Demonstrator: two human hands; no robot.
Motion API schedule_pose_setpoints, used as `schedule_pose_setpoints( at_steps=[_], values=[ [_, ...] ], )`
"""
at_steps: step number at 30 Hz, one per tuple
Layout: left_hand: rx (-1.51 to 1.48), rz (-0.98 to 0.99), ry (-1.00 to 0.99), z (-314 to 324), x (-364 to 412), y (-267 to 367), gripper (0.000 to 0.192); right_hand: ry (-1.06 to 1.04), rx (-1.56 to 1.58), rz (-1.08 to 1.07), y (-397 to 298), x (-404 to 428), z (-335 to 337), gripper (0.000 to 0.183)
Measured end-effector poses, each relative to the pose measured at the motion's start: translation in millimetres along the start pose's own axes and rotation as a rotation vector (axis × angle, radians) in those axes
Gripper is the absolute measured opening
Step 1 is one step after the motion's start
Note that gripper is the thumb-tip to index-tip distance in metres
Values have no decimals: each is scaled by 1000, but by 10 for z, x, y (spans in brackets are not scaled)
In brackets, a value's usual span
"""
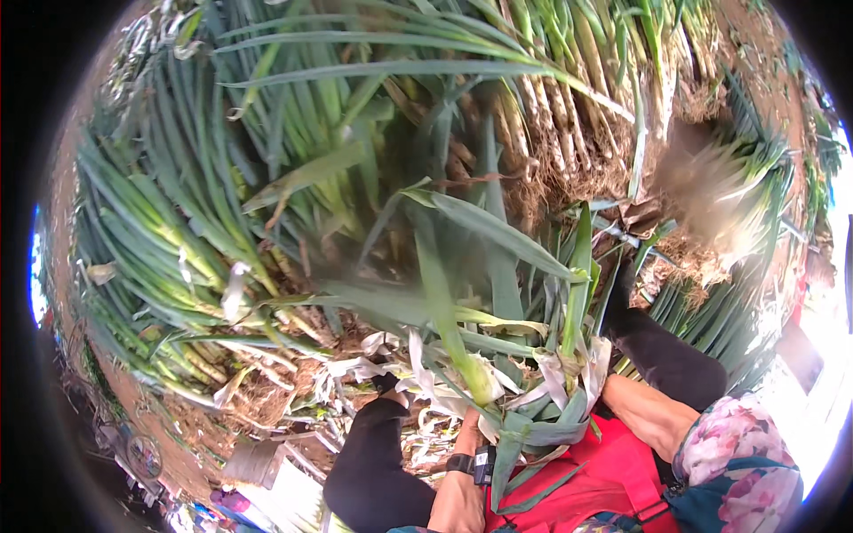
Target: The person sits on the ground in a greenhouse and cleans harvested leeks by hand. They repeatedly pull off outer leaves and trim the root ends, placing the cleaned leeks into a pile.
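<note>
My left hand (469, 426) is at the lower middle, its wrist in a dark band with a small black device. Long onion leaves cover its fingers. Right beside it, the pale cut or torn end of a thick green stalk (483, 383) angles upward, its upper part blurred close to the camera. My right hand (609, 392) comes in from the right and goes behind a tuft of whitish leaf sheaths (595, 366); its fingers are hidden too. Between both hands, folded green leaves (543, 430) hang over a red apron (600, 473). What each hand grips is not visible.
Big heaps of long green onions (180, 200) lie ahead and left. Rooted stalks (566, 126) are stacked at the upper right, with another bundle (720, 220) on the right. Peeled scraps (433, 443) litter the ground between my knees. A white box-like object (286, 490) stands lower left.
</note>
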State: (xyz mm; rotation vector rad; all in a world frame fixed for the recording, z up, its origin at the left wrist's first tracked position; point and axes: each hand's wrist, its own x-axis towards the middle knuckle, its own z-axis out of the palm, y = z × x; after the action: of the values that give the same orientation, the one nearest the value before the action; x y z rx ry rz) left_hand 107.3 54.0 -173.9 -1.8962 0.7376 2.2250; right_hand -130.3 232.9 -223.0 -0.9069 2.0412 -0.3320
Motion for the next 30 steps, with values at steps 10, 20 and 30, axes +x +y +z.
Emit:
schedule_pose_setpoints(
  at_steps=[10,20,30],
  values=[
    [123,744,264,-639,-1607,3738,39,256,317,-185,-2700,809,-2890,34],
    [34,1405,529,-2006,-2790,6598,37,301,435,-404,-4187,2123,-4869,34],
    [359,396,352,-953,-533,2750,27,169,712,270,-1992,1593,-2903,31]
  ],
)
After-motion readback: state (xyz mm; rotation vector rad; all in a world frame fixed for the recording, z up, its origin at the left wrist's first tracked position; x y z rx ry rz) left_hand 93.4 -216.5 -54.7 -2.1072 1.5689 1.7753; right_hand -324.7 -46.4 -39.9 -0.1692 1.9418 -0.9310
